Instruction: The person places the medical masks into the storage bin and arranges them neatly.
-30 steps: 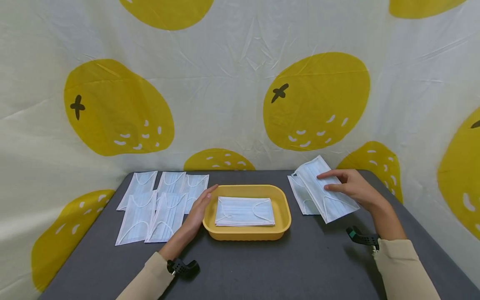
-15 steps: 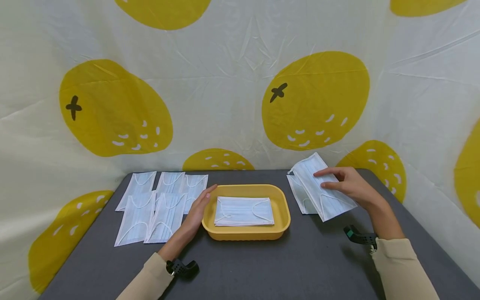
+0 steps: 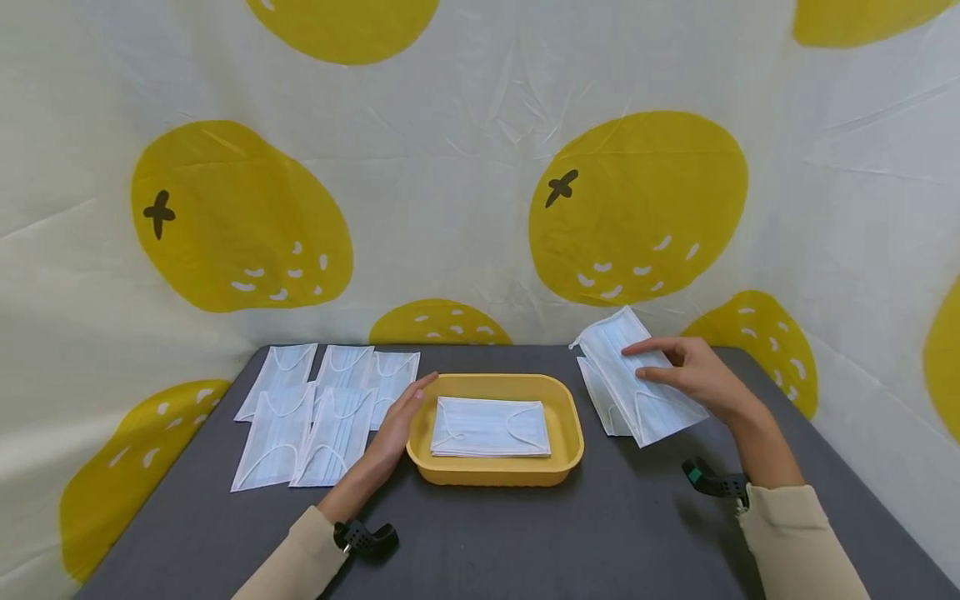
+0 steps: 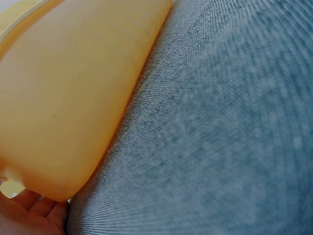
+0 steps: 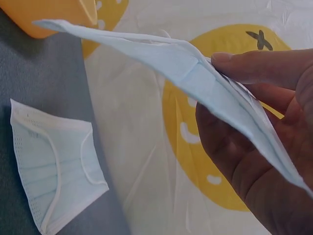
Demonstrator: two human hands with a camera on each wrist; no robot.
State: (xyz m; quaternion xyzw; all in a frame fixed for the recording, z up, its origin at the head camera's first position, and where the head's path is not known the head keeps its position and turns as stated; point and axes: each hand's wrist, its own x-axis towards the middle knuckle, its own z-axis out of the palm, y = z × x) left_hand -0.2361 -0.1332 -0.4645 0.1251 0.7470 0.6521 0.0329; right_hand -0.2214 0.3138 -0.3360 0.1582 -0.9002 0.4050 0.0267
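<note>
Partway, I reckon: mask stack [image 3: 491,427] in tray [image 3: 495,476], left hand [image 3: 392,432] straight-fingered alongside, right hand [image 3: 703,375] pinching another mask [image 3: 618,358], loose masks [image 3: 268,440] left around nine o'clock, spare mask [image 5: 71,156] near two.

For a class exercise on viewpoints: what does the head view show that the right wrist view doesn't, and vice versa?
Only the head view: the left hand touching the yellow tray, the face mask stack inside it, and five face masks on the left.

Only the right wrist view: nearly the whole lying face mask, partly covered in the head view.

Both: the right hand gripping the held face mask, the tray, and the fruit-print sheet.
</note>
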